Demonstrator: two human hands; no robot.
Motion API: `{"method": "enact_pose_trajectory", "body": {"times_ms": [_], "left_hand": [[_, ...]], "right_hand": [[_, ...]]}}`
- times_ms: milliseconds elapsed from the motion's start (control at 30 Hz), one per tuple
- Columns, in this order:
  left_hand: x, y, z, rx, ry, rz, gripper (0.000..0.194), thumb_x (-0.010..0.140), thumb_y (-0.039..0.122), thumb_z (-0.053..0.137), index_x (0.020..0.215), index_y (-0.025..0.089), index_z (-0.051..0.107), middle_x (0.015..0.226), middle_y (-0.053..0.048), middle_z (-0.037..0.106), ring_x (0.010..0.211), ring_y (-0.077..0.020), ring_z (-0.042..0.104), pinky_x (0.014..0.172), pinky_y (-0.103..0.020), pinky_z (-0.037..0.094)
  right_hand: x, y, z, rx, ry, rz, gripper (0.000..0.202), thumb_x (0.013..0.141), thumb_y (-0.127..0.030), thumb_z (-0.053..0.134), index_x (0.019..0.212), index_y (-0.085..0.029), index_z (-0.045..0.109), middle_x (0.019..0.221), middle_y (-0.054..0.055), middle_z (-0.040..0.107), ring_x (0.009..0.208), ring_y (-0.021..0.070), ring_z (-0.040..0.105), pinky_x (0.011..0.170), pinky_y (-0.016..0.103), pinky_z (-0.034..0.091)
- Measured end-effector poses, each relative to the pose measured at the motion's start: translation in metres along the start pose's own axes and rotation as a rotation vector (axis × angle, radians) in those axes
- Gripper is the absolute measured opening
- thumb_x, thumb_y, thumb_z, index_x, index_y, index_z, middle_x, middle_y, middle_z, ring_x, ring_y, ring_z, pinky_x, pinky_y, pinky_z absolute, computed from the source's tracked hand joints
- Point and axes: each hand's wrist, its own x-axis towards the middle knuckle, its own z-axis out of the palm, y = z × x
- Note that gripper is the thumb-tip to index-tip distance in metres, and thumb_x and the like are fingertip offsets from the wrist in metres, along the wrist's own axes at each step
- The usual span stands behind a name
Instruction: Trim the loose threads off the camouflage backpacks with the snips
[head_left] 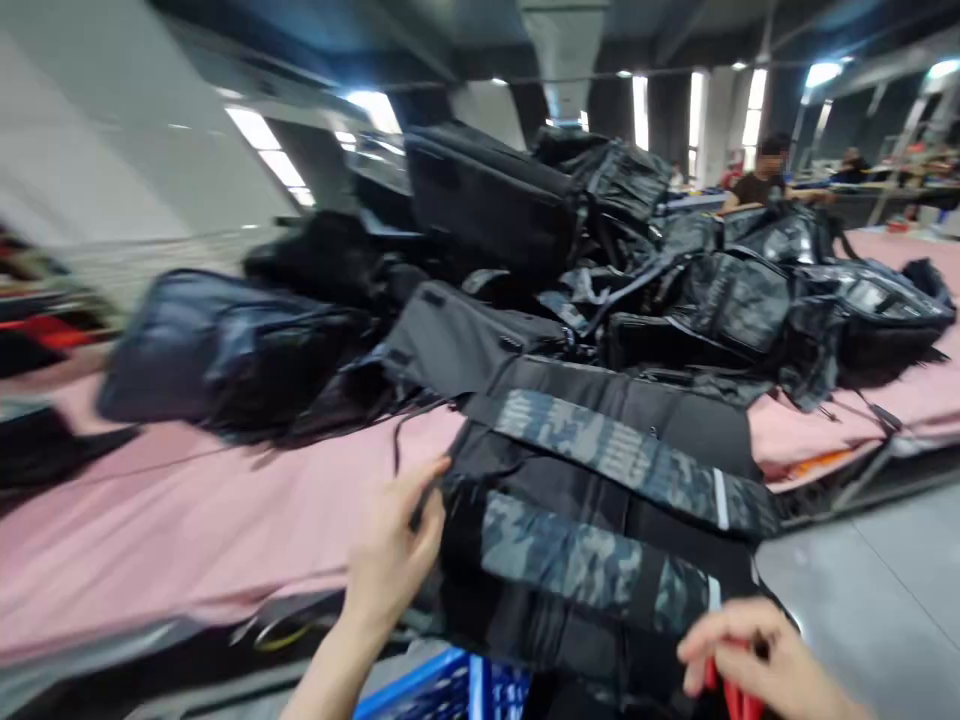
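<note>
A black backpack (626,520) lies in front of me with its back panel up, tilted over the table edge. Two camouflage shoulder straps (562,555) run along it, each with a short pale band near its lower end. At its left edge, my left hand (397,545) pinches black material of the backpack between thumb and fingers. By the lower end of the near strap, my right hand (754,655) is closed around red-handled scissors (739,690); their blades do not show.
A large heap of black and camouflage bags (487,200) covers the back of the pink-covered table (187,510). More dark bags (225,350) lie to the left. A blue plastic crate (450,685) stands below the table edge. Farther off, a person (761,180) is at the right.
</note>
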Motion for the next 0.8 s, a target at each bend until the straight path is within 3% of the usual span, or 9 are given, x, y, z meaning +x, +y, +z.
{"method": "enact_pose_trajectory", "body": {"times_ms": [100, 233, 300, 400, 500, 600, 700, 800], "left_hand": [[-0.011, 0.044, 0.024, -0.114, -0.163, 0.249, 0.027, 0.084, 0.022, 0.048, 0.111, 0.019, 0.055, 0.111, -0.008, 0.062, 0.101, -0.0202, 0.059, 0.092, -0.037, 0.047], [-0.021, 0.101, 0.056, -0.248, -0.308, 0.437, 0.025, 0.085, 0.018, 0.049, 0.109, 0.02, 0.056, 0.108, -0.007, 0.064, 0.1, -0.0182, 0.059, 0.089, -0.034, 0.049], [-0.026, 0.122, 0.072, -0.294, -0.379, 0.479, 0.025, 0.086, 0.019, 0.048, 0.11, 0.019, 0.056, 0.107, -0.008, 0.064, 0.099, -0.0185, 0.059, 0.087, -0.033, 0.049], [-0.034, 0.151, 0.092, -0.303, -0.475, 0.503, 0.024, 0.086, 0.024, 0.046, 0.107, 0.018, 0.058, 0.101, -0.008, 0.066, 0.093, -0.0192, 0.061, 0.082, -0.034, 0.05], [-0.041, 0.178, 0.104, -0.246, -0.598, 0.505, 0.024, 0.087, 0.026, 0.045, 0.101, 0.018, 0.062, 0.094, -0.007, 0.068, 0.084, -0.0202, 0.061, 0.074, -0.034, 0.049], [-0.047, 0.2, 0.107, -0.124, -0.743, 0.485, 0.023, 0.087, 0.029, 0.044, 0.091, 0.018, 0.064, 0.086, -0.008, 0.067, 0.079, -0.0229, 0.06, 0.068, -0.036, 0.047], [-0.053, 0.214, 0.103, -0.001, -0.923, 0.468, 0.03, 0.088, 0.034, 0.041, 0.08, 0.017, 0.065, 0.077, -0.009, 0.065, 0.077, -0.0259, 0.059, 0.066, -0.039, 0.045], [-0.059, 0.225, 0.098, 0.037, -1.072, 0.499, 0.037, 0.088, 0.039, 0.039, 0.075, 0.016, 0.065, 0.076, -0.01, 0.064, 0.08, -0.029, 0.058, 0.068, -0.042, 0.044]], "right_hand": [[0.014, -0.001, -0.012, 0.156, 0.292, 0.024, 0.045, 0.076, -0.057, 0.056, 0.067, -0.014, 0.064, 0.052, 0.002, 0.059, 0.041, 0.0072, 0.047, 0.04, 0.018, 0.034], [0.015, 0.015, -0.037, 0.322, 0.665, -0.011, 0.046, 0.073, -0.059, 0.058, 0.064, -0.014, 0.058, 0.047, -0.005, 0.046, 0.036, 0.002, 0.028, 0.036, 0.017, 0.018], [0.009, 0.027, -0.046, 0.307, 0.81, 0.017, 0.045, 0.072, -0.059, 0.059, 0.067, -0.014, 0.058, 0.049, -0.006, 0.045, 0.036, 0.0027, 0.028, 0.036, 0.018, 0.019], [-0.001, 0.043, -0.05, 0.168, 0.935, 0.064, 0.04, 0.067, -0.055, 0.064, 0.075, -0.015, 0.061, 0.058, -0.002, 0.053, 0.046, 0.0073, 0.043, 0.043, 0.021, 0.033], [-0.004, 0.047, -0.045, 0.084, 0.865, 0.042, 0.032, 0.063, -0.043, 0.071, 0.081, -0.017, 0.063, 0.075, 0.002, 0.062, 0.066, 0.0134, 0.055, 0.062, 0.027, 0.044], [-0.001, 0.043, -0.042, 0.106, 0.729, 0.015, 0.027, 0.059, -0.031, 0.075, 0.079, -0.018, 0.062, 0.076, 0.0, 0.061, 0.073, 0.0135, 0.055, 0.069, 0.027, 0.044], [0.0, 0.039, -0.049, 0.218, 0.608, 0.066, 0.029, 0.058, -0.03, 0.077, 0.077, -0.016, 0.061, 0.063, -0.005, 0.054, 0.056, 0.0073, 0.046, 0.055, 0.02, 0.039], [-0.003, 0.042, -0.062, 0.512, 0.435, 0.147, 0.032, 0.064, -0.038, 0.074, 0.08, -0.014, 0.061, 0.061, -0.006, 0.052, 0.039, -0.0001, 0.026, 0.037, 0.015, 0.021]]}}
